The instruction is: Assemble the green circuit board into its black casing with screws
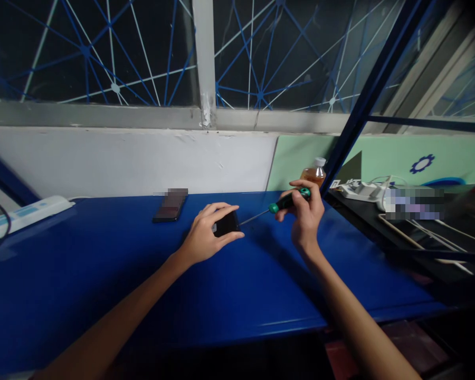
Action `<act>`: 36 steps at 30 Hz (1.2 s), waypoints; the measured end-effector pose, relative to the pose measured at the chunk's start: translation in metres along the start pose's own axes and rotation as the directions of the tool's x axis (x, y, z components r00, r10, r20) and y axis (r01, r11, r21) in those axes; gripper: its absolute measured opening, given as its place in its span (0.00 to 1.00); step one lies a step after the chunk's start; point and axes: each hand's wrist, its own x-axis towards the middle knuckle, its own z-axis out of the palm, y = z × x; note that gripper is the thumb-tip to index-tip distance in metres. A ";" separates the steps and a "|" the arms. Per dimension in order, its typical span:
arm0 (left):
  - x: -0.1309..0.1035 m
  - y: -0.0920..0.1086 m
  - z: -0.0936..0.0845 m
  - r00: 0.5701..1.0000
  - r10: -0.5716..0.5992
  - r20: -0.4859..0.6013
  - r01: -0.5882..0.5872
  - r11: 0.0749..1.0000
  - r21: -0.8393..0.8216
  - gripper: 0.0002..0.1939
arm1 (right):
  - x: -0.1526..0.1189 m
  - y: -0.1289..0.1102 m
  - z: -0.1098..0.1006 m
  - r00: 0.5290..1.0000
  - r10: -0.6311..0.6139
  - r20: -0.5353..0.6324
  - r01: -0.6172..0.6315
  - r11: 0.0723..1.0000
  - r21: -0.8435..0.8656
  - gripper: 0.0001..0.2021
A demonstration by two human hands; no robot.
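Note:
My left hand [209, 232] is closed around the sides of a small dark, flat, box-like object [226, 226] on the blue table [237, 295]. Thumb and fingers lie along its two edges, and the palm hides part of it. In my right hand [306, 214] is a screwdriver [288, 200] with a green and black handle. Its thin metal shaft slants down to the left, with the tip at the right end of the dark object. Whether the tip touches it I cannot tell.
A dark phone [171, 206] lies behind my left hand. A bottle of amber liquid [314, 173] stands at the back, beyond my right hand. To the left is a white power strip [27, 214]. White cables [431, 235] and another power strip [362, 191] lie on the right.

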 end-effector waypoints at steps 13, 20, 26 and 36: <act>0.000 -0.001 0.000 1.000 0.012 0.003 -0.012 1.000 -0.008 0.26 | -0.002 -0.006 0.003 0.999 -0.001 -0.051 -0.004 0.996 -0.089 0.10; 0.001 0.000 0.000 1.000 0.015 -0.001 -0.015 1.000 -0.015 0.25 | 0.000 0.002 -0.002 1.000 0.004 0.019 -0.005 0.999 0.045 0.09; 0.000 0.000 0.000 1.000 0.013 -0.001 -0.013 1.000 -0.009 0.25 | -0.001 -0.007 0.003 0.998 -0.003 -0.069 -0.002 0.997 -0.080 0.10; 0.000 -0.001 0.001 1.000 0.015 -0.017 -0.015 1.000 -0.009 0.26 | 0.001 0.004 -0.002 1.000 0.015 0.009 -0.015 0.996 0.089 0.10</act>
